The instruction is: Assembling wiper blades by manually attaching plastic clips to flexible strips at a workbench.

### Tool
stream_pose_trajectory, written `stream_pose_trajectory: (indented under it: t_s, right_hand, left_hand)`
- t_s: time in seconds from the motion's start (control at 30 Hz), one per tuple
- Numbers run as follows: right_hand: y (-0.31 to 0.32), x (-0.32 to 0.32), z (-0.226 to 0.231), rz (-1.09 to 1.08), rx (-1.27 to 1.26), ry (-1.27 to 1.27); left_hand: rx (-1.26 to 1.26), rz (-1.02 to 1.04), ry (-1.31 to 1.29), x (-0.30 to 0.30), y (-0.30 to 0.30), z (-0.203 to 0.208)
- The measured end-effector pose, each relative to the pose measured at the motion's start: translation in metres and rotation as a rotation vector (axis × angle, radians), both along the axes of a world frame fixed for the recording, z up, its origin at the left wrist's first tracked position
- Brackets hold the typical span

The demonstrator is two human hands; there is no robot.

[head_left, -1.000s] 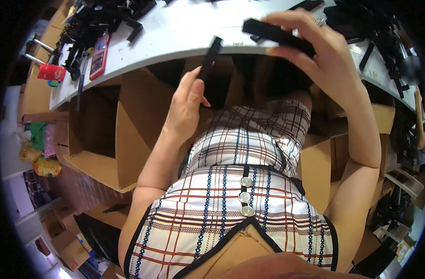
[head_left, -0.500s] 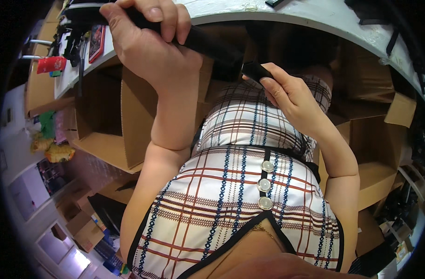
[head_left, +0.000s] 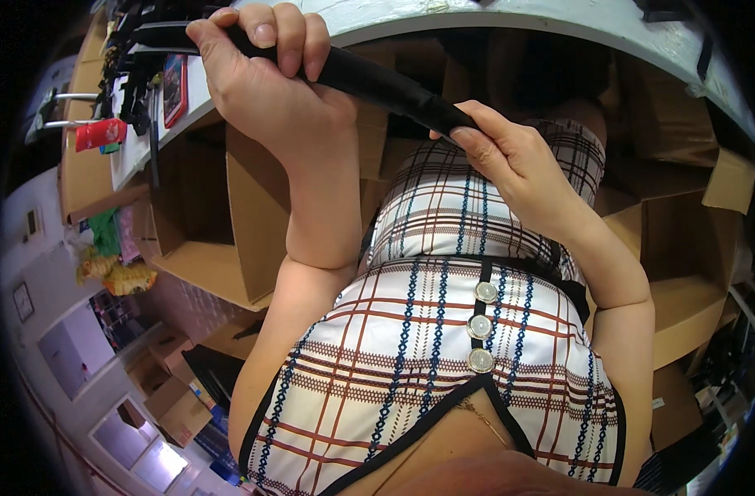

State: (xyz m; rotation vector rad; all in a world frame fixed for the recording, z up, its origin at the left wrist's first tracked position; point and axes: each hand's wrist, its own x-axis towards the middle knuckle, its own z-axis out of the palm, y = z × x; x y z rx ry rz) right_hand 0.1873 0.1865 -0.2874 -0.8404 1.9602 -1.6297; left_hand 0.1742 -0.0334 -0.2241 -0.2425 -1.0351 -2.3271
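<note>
A long black tube (head_left: 377, 85) slants across the upper middle, its far-left part splitting into narrow black pieces. My left hand (head_left: 270, 95) is wrapped around its upper left part, fingers curled over the top. At the lower right end, my right hand (head_left: 526, 169) pinches a short black end piece (head_left: 456, 118) between thumb and fingers. That piece meets the tube's end in one line; whether it sits inside or around the tube I cannot tell. The tube hangs above my lap, in front of the table edge.
A white curved tabletop (head_left: 410, 18) spans the top, with a red-framed phone-like object (head_left: 174, 89) and black parts at its left. Open cardboard boxes stand below on the left (head_left: 257, 215) and right (head_left: 683, 322). A red object (head_left: 100, 134) hangs at the far left.
The short black piece in my right hand was at a small gap from the tube's end; now the two touch in line. The tube's left end shows more clearly.
</note>
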Motion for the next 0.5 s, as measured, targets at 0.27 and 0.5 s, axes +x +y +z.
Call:
stream_pose_trajectory:
  t_s: [0.27, 0.5]
  right_hand:
    - [0.007, -0.007, 0.005, 0.092, -0.022, -0.187]
    - [0.006, -0.007, 0.008, 0.076, 0.003, -0.198]
  left_hand:
    - [0.072, -0.126, -0.021, -0.009, 0.000, -0.006]
    - [-0.114, 0.037, -0.038, -0.003, 0.024, -0.003]
